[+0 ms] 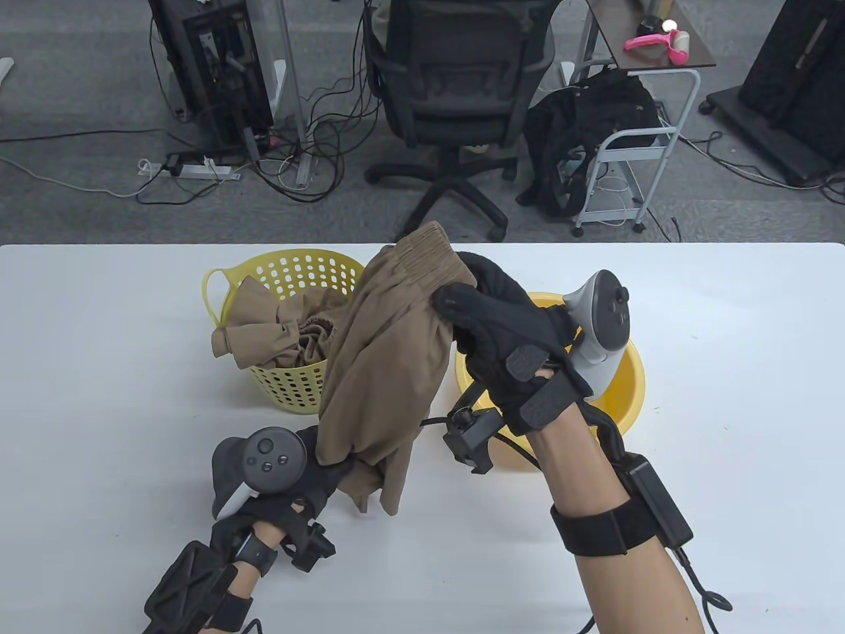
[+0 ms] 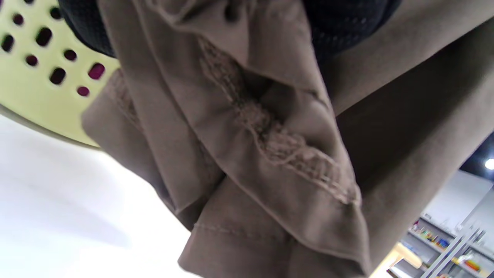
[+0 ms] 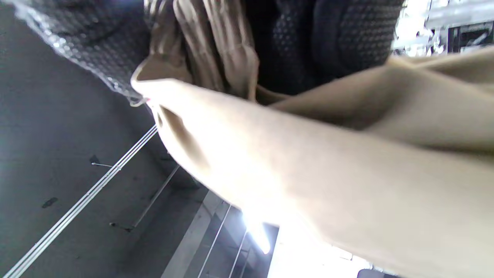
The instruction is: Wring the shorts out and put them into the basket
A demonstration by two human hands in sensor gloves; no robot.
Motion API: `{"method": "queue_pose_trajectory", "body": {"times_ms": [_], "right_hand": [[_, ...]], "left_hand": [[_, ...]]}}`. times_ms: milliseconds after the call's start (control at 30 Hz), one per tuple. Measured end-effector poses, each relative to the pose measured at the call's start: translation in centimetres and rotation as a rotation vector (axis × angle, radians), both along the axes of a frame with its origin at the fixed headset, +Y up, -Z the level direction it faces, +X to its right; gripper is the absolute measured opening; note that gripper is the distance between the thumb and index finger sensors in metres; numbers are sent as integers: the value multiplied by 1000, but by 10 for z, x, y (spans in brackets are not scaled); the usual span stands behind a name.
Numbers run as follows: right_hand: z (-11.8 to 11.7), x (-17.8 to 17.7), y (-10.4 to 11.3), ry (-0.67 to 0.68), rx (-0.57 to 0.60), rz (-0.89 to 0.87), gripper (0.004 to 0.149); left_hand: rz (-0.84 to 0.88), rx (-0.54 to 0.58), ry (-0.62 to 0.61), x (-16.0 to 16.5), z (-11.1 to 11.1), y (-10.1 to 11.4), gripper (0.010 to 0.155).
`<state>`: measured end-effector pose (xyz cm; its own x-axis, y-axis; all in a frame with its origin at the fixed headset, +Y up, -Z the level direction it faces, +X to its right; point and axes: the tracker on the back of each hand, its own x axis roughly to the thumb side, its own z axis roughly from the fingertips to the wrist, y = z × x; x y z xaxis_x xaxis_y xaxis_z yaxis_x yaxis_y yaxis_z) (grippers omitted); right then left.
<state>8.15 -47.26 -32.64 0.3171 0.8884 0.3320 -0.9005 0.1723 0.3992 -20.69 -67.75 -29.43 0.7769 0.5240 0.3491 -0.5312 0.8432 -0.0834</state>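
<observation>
While both hands grip, shorts (image 1: 383, 356) hang between (stretched).

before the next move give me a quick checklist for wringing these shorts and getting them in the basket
1. Right hand grips the waistband end of the shorts: ok.
2. Left hand holds the lower leg end: ok.
3. Shorts lifted off the table, hanging between the hands: ok.
4. Shorts twisted tight for wringing: not ok, the cloth hangs loose and flat.
5. Yellow basin under the shorts to catch drips: not ok, it sits to the right, under the right hand.
6. Room in the basket: cannot tell, another brown garment already drapes over its rim.
</observation>
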Motion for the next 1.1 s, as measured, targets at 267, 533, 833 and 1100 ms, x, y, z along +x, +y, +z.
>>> {"method": "queue_pose_trajectory", "body": {"times_ms": [267,533,833,1100], "right_hand": [[-1,41,-9,-204,11,158,67],[2,72,-23,-393,44,383,67],[3,78,-44,-504,93,583,67],[3,66,-62,-519,135,719,66]], "left_hand": [[-126,-38,23,-16,0,15,38],[-205,-70,-11,-29,0,36,38],[-113,-64,-45,-31,3,69,54],[90,-31,-10,-26,7,91,70]]}}
